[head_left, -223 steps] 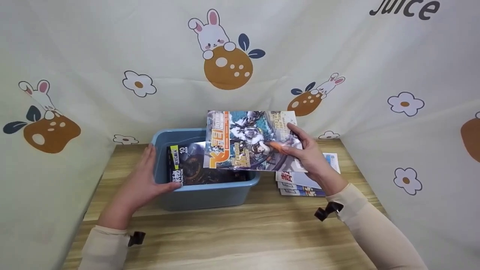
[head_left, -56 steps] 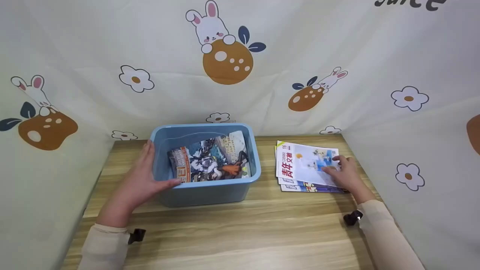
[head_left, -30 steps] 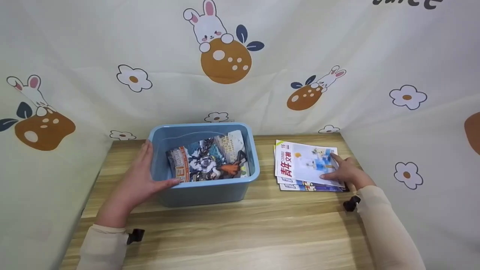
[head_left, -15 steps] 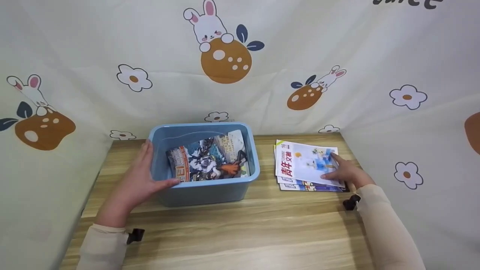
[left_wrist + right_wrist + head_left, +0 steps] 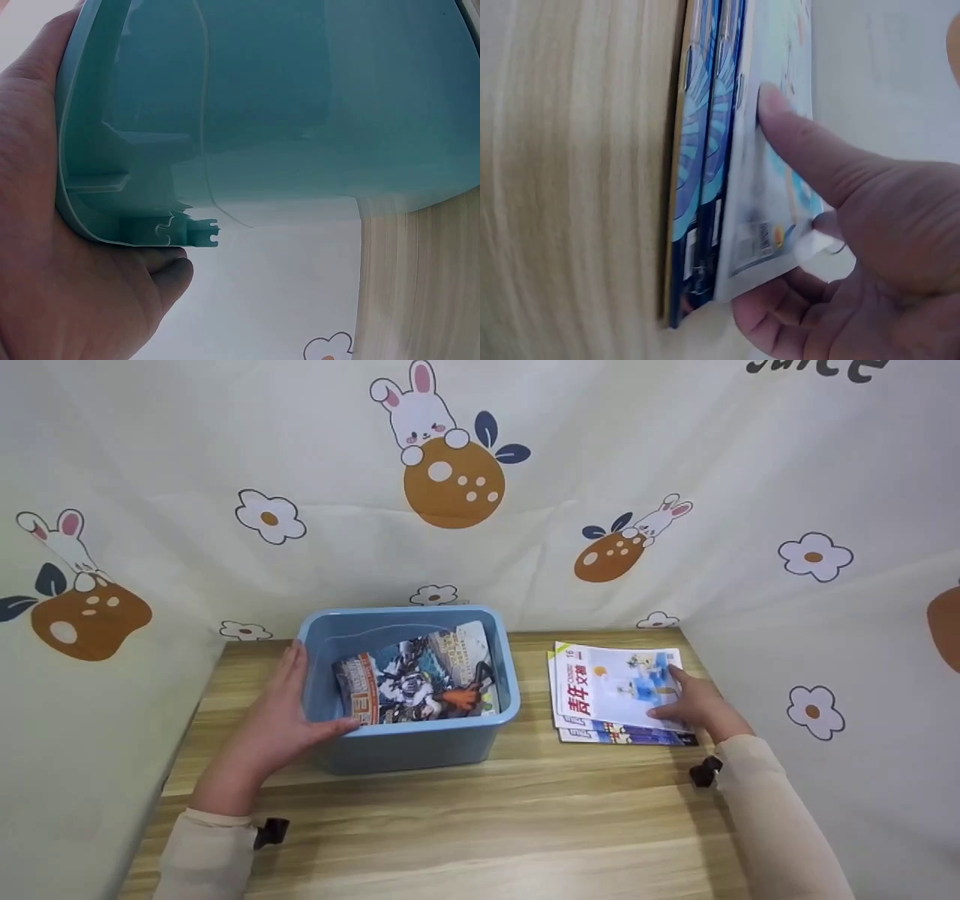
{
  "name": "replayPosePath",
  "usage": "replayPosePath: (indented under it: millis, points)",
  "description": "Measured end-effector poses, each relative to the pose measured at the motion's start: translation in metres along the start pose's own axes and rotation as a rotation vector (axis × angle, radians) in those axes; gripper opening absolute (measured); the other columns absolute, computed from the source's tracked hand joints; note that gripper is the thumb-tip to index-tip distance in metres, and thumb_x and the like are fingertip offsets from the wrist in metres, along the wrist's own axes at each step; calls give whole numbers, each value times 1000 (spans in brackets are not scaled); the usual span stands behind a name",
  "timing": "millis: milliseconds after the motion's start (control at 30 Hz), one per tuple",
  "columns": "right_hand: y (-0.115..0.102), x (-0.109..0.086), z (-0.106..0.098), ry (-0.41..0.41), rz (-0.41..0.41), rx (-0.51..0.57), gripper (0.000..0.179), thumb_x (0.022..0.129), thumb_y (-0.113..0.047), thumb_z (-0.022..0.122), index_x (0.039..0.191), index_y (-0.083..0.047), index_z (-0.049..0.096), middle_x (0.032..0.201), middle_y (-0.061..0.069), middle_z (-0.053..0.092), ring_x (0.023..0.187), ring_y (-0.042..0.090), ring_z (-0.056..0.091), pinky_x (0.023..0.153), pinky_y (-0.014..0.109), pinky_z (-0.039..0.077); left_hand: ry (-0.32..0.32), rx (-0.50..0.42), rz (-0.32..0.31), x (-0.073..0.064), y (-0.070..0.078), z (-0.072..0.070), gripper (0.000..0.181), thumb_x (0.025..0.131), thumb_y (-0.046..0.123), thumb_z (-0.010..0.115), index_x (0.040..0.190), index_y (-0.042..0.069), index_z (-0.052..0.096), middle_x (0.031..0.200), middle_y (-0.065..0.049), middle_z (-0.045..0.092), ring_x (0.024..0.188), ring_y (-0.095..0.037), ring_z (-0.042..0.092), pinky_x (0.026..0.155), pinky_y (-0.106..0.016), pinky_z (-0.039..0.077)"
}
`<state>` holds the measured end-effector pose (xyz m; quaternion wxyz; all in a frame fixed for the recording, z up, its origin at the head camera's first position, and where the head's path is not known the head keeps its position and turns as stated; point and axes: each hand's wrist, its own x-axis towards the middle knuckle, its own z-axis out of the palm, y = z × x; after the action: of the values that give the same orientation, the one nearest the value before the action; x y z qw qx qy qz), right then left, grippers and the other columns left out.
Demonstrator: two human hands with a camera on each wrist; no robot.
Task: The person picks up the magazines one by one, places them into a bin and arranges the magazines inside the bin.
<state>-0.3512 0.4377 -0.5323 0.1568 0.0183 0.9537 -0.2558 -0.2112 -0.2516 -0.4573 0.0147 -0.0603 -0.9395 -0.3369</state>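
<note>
In right grip (image 5: 699,706), white magazine (image 5: 616,688), over stack (image 5: 643,736)

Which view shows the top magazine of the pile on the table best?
The head view: there the top magazine shows most of its cover. Right wrist: a slanted close-up, partly behind the right hand; left wrist: none of it.

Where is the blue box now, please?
In the head view, the blue box stands on the table, left of the magazine stack, with the left hand on its rim.
</note>
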Motion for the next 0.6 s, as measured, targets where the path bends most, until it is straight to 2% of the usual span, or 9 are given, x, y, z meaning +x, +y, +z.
replayPosePath:
  millis: [100, 233, 433, 500, 600]
  points:
    - [-9, -3, 1, 39, -16, -39, 130, 87, -37, 97, 176, 0, 10, 171, 43, 21, 156, 65, 24, 129, 73, 23, 3, -4, -3, -1, -1, -1, 154, 80, 75, 88, 175, 7, -12, 183, -22, -11, 165, -58, 4, 124, -82, 20]
    - [-8, -3, 0, 23, -51, 8, 129, 89, -37, 96, 178, -6, 7, 175, 39, 16, 159, 63, 18, 129, 74, 20, 9, 0, 0, -1, -1, -1, 154, 79, 78, 86, 176, 7, -11, 183, -22, -11, 165, -59, 5, 123, -82, 21]
    - [9, -2, 1, 14, -170, 262, 107, 97, -28, 88, 178, -9, 21, 180, 31, 15, 163, 60, 9, 129, 78, 13, 7, 16, 5, 0, -2, 1, 155, 79, 82, 84, 175, 7, -11, 183, -21, -12, 165, -57, 4, 123, -82, 20]
    - [14, -3, 2, 22, -197, 353, 99, 100, -23, 85, 177, -9, 24, 181, 29, 15, 163, 58, 14, 129, 76, 17, 8, 17, 6, -1, -2, 1, 155, 79, 82, 84, 175, 7, -11, 183, -21, -12, 165, -57, 4, 124, -81, 19]
    - [18, -4, 4, 36, -215, 427, 95, 104, -19, 81, 178, -10, 23, 181, 29, 11, 163, 54, 17, 130, 70, 25, 14, 13, 10, -2, -2, 2, 155, 79, 81, 84, 176, 7, -11, 183, -22, -10, 165, -57, 4, 123, -82, 19]
